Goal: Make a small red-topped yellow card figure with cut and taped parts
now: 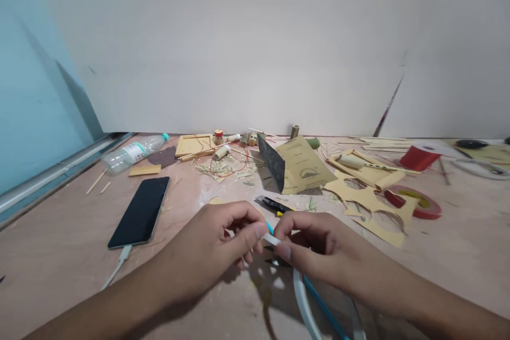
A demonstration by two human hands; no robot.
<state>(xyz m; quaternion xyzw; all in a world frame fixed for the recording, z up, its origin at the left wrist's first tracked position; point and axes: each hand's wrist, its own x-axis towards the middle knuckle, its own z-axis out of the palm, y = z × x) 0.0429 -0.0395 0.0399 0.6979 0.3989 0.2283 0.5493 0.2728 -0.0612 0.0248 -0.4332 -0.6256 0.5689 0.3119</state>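
A short white strip [271, 239] runs between my two hands, low in the middle of the view. My left hand [235, 234] pinches its left end between thumb and forefinger. At the other end my right hand [311, 239] grips it with thumb and fingertips. Below my right hand lie a white curved band [303, 303] and a thin blue rod [324, 305]. Dark pointed blades show partly under the strip; my right hand hides the rest. Just beyond my fingers lies a black and yellow utility knife [274, 204].
A phone [139, 212] on a cable and a plastic bottle [133, 154] lie to the left. Folded sandpaper [305, 167], wood shavings [223, 167] and a small wooden frame [195, 145] lie ahead. Cut-out card [372, 204] and red tape [432, 207] are right. A white panel [247, 53] stands behind.
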